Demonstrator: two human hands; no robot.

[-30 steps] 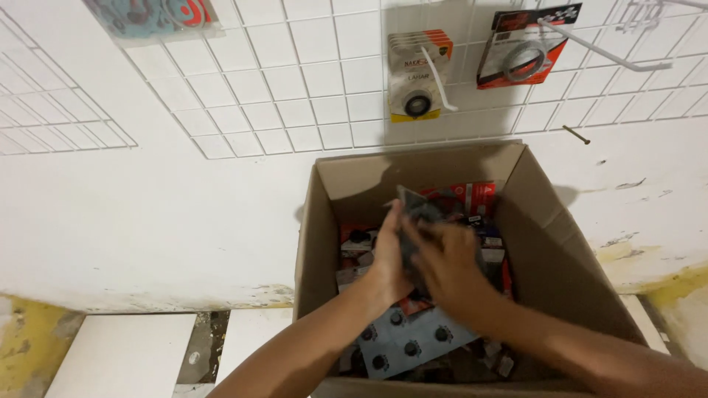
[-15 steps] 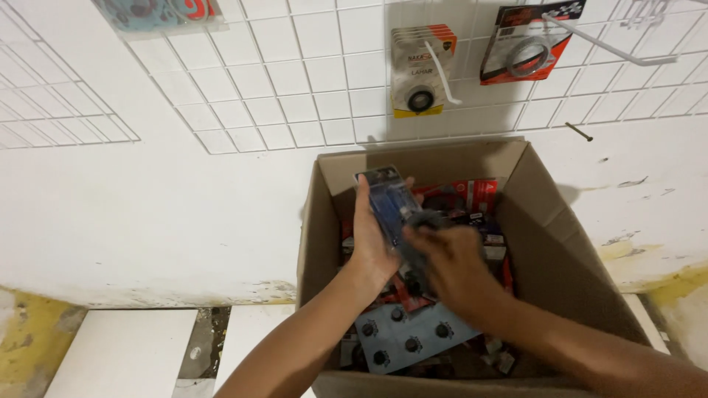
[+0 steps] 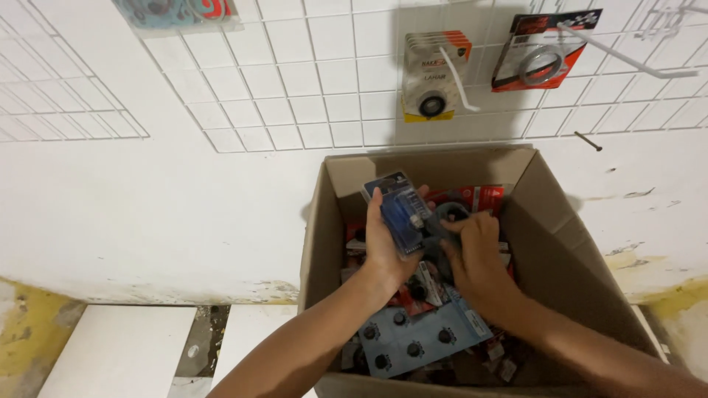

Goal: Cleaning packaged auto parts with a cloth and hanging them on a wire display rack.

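My left hand (image 3: 387, 239) holds a small blue blister pack (image 3: 397, 210) upright above the open cardboard box (image 3: 546, 221). My right hand (image 3: 476, 258) reaches down into the box, with its fingers on a grey packaged part (image 3: 446, 215) just right of the blue pack. Whether it grips that part I cannot tell. The box is full of packaged parts, among them red cards (image 3: 476, 197) at the back and a light blue card with several black round pieces (image 3: 413, 343) near the front.
The box stands against a white wall. A white wire grid (image 3: 310, 103) hangs above it with hooks (image 3: 627, 51) carrying a yellow-edged pack (image 3: 434, 74) and a red and black pack with a ring (image 3: 542, 48). White floor tiles (image 3: 118, 350) lie at the lower left.
My left hand has lifted the blue blister pack up out of the pile and now holds it higher. My right hand has stayed low in the box, shifting slightly to the right.
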